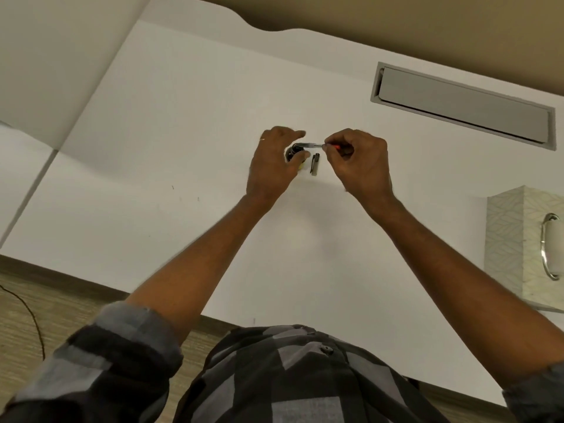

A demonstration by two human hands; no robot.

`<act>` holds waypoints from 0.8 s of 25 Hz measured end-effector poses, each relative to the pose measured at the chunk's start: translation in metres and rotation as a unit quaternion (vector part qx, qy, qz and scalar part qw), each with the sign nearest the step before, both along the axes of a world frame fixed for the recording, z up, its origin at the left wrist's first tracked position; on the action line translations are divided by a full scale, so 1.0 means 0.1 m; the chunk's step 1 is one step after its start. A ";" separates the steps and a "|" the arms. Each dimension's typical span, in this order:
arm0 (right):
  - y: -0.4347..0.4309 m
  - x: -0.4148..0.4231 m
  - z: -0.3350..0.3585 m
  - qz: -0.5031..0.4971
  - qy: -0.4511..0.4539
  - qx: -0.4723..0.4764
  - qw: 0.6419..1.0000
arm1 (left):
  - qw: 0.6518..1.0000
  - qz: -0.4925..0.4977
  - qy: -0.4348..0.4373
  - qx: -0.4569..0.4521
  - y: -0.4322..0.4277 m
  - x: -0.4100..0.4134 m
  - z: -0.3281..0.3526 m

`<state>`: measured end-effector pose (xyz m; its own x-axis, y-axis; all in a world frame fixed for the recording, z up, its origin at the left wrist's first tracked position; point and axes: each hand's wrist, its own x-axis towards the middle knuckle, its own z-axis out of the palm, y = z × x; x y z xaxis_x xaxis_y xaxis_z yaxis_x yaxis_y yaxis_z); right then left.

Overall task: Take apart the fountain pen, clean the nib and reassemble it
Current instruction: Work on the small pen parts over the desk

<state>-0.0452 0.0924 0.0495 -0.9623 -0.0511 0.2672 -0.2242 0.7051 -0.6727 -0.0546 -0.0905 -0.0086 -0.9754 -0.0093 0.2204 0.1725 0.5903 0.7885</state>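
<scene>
Both hands are raised over the middle of the white desk (pixel 183 148). My left hand (pixel 273 167) pinches the dark grip section of the fountain pen (pixel 305 145), which lies level between the hands. My right hand (pixel 360 163) pinches the pen's other end, where a thin part with a red tip (pixel 335 146) shows at the fingertips. The black pen cap with its clip (pixel 314 164) lies on the desk just below the pen. A small dark round object (pixel 290 154) sits under the left fingers, mostly hidden.
A grey cable hatch (pixel 464 105) is set into the desk at the back right. A patterned tissue box (pixel 525 248) stands at the right edge. The desk's front edge runs just ahead of my checked shirt, and a thin cable (pixel 30 319) lies on the floor at the left.
</scene>
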 end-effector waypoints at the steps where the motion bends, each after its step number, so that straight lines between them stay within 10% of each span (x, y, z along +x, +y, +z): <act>1: -0.01 -0.01 0.01 0.004 -0.001 0.007 1.000 | 1.000 -0.014 0.008 -0.024 0.00 -0.06 0.00; 20: -0.34 -0.39 0.15 0.062 -0.035 0.165 0.984 | 0.999 0.029 0.024 0.021 -0.04 -0.22 -0.30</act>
<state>-0.0840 0.0581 0.0645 -0.9585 -0.2424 0.1500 -0.2840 0.8573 -0.4295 -0.0763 -0.0948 -0.0386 -0.9613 -0.0751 0.2650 0.1774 0.5671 0.8043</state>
